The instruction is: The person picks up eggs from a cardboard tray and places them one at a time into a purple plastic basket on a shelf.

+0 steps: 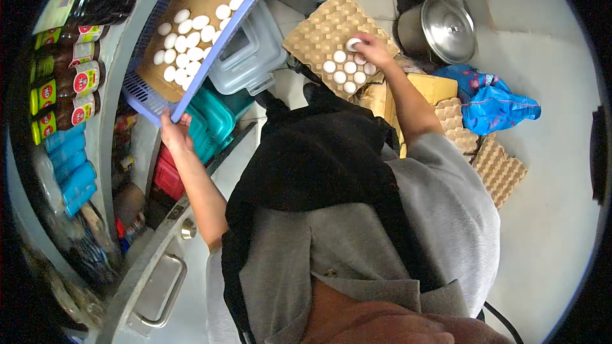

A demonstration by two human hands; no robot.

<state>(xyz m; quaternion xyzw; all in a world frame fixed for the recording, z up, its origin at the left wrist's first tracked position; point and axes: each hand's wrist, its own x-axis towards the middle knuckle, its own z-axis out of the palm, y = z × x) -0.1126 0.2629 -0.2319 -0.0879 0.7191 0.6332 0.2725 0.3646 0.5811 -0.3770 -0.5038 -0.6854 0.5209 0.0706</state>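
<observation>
My right hand (375, 50) pinches a white egg (352, 44) just over a brown cardboard egg tray (315, 28). Several more white eggs (340, 78) sit in the cups at the tray's near side. On the left, my left hand (176, 132) grips the near corner of a blue-purple plastic basket (143, 102), which is tilted and lined with brown cardboard. Many loose white eggs (182, 44) lie inside it, grouped toward its near and middle part. My fingers partly hide the egg in my right hand.
Shelves with bottles (70, 111) run along the left. Grey lidded bins (252, 51) and a teal bin (213, 124) stand below the basket. At right are lidded metal pots (446, 28), a blue plastic bag (500, 107), a yellow box (433, 88) and more egg trays (499, 169).
</observation>
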